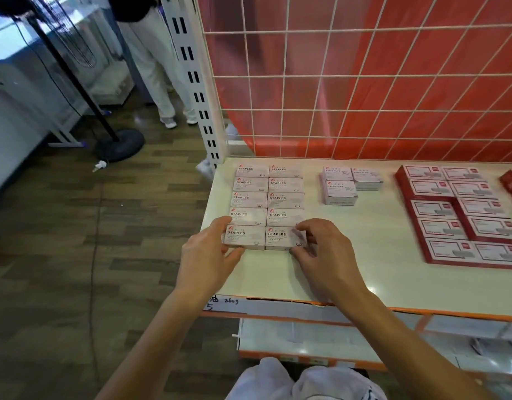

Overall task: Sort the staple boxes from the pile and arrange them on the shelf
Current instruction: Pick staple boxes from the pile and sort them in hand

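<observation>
Squaring off the nearest row of the staple block: two columns, five rows deep, lying flat at the left end of the shelf, back row close to the wire grid panel. Pinching the front-left staple box with the left hand, thumb at its near edge, fingertips over its far left corner. Clamping the front-right staple box with the right hand the same way, thumb low at the near corner, index finger curled over the far one. Looks like a final nudge, so best done gently: press both boxes together, slide them flush against the row behind, match the block's outer edges, no lifting. Wrists low, forearms reaching in from the near side of the block, palms facing each other. Right of the block, well apart: paper clip boxes, then red boxes beyond.
</observation>
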Tool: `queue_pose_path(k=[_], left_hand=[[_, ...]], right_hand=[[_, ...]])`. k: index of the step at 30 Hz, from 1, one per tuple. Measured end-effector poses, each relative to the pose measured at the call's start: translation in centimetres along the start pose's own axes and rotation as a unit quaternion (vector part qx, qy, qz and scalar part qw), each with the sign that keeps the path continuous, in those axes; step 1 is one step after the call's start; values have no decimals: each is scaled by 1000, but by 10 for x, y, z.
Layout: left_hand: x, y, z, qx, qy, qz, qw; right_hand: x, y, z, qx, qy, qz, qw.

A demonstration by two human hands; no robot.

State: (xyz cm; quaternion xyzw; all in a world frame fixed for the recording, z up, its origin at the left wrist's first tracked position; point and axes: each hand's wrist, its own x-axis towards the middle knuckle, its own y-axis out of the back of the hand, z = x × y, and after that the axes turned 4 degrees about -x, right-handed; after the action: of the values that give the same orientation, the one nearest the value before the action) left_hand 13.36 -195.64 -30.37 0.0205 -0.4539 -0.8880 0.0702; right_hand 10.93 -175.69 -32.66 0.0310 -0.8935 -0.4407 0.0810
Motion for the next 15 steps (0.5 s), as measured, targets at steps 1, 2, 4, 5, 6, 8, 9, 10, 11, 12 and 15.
queue_pose_path(k=[1,2,4,5,6,8,9,10,11,12,15], left_hand=[[0,0,0,-1,3,-5,1000],[0,1,0,1,7,-11,1000],[1,3,1,26,11,-23,999],[1,4,3,46,11,-23,999],[2,6,4,62,11,-16,998],[1,6,12,84,6,14,996],[1,5,18,92,-6,31,995],[1,3,24,99,-27,44,994],[1,-1,30,103,-52,53,992],[1,-7,36,105,-76,59,990],[2,-27,55,103,-128,62,985]], right_hand=[[0,0,0,2,2,4,1000],[-1,-1,0,4,5,7,1000],[-2,0,1,5,6,7,1000],[-2,1,1,4,6,6,1000],[-2,2,2,0,7,7,1000],[-3,4,5,-15,11,13,1000],[-3,6,6,-24,13,19,999],[-4,8,8,-31,13,27,999],[-6,10,10,-36,13,34,999],[-7,13,11,-40,12,39,998],[-13,24,19,-63,-2,51,997]])
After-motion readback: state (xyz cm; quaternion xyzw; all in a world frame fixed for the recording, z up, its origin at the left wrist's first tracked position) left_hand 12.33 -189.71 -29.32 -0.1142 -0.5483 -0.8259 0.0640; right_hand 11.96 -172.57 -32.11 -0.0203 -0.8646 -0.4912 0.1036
